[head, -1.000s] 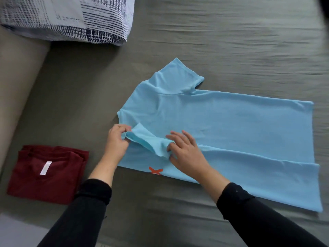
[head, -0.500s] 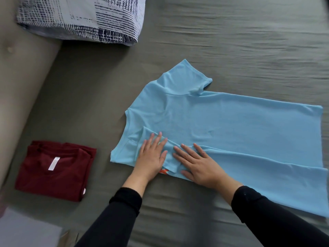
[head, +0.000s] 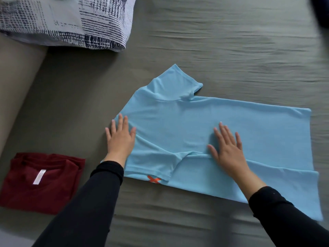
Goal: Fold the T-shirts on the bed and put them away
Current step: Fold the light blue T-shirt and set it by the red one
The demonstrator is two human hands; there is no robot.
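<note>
While the grey-green bed (head: 231, 50) serves as the folding surface, the light blue T-shirt (head: 222, 125) lies flat across its middle, near side already turned inward, far sleeve out, so it seems mid-fold. A patterned pillow (head: 67, 22) sits at the far left corner. The folded maroon T-shirt (head: 41, 182) waits at the near left, well apart, likely set aside as finished. Both hands lie flat with fingers straight, clamped on nothing: the right hand (head: 228, 148) presses the folded edge, the left hand (head: 121, 139) smooths the collar end, apparently flattening creases.
</note>
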